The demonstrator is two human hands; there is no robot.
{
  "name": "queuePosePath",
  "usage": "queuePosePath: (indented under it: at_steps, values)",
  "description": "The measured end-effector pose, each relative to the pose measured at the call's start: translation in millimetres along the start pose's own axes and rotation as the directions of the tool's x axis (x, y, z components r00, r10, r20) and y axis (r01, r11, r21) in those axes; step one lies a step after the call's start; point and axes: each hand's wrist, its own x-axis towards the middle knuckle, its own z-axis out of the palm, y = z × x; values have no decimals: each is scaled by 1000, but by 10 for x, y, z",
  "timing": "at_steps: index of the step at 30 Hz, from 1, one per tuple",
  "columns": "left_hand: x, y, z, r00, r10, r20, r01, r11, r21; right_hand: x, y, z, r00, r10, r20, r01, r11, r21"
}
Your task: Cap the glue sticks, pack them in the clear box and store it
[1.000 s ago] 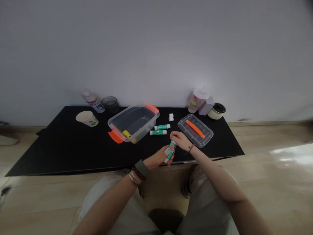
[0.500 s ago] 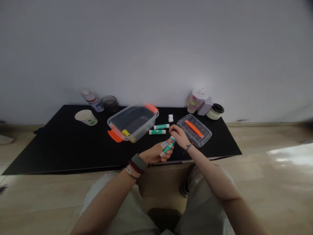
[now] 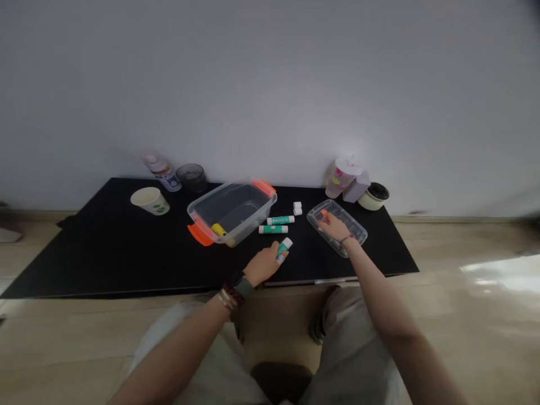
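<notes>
While my left fingers (image 3: 273, 253) are clenching a green-labelled glue stick (image 3: 284, 249) near the front edge of the bench (image 3: 105, 253), my right fingertips (image 3: 324, 214) are resting on a clear plastic lid (image 3: 349, 224) towards its right end; I cannot tell whether they are gripping it. My left hand (image 3: 261, 265) is hovering near 2 loose glue sticks (image 3: 273, 229), with 2 white caps (image 3: 297, 208) standing just beyond them, beside a clear plastic box (image 3: 232, 211).
</notes>
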Motion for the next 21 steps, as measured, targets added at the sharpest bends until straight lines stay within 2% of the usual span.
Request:
queuePosePath:
  at_steps: [2,4,6,8,11,14,16,18,20,21]
  values:
    - [126,-22,28,989,65,-131,-32,971,236,21,5,216,981,-21,191,48,989,-138]
    - [246,-38,67,967,171,-186,-86,915,393,34,-41,388,963,-67,261,114,979,-169]
    - [359,-60,111,946,258,-194,-136,865,483,45,-105,452,977,-131,168,154,979,-132]
    - [475,-91,152,929,316,-193,-173,833,526,52,-166,412,983,-182,-10,181,982,-56]
    - [645,-131,189,902,382,-203,-223,812,539,29,-257,253,959,-188,-210,205,977,65]
    - [755,-118,186,872,423,-246,-247,814,526,-53,-429,89,930,-202,-307,254,957,140]
    - [756,-67,171,854,438,-282,-256,824,505,-132,-656,14,904,-249,-348,321,932,167]
    - [692,6,165,841,445,-308,-271,838,474,-207,-1001,1,874,-351,-337,425,887,179]
    - [581,77,177,842,445,-304,-297,854,426,-254,-1440,89,827,-514,-226,553,817,165]
    - [516,103,189,848,439,-296,-311,866,392,-261,-1677,176,793,-595,-127,609,781,143]
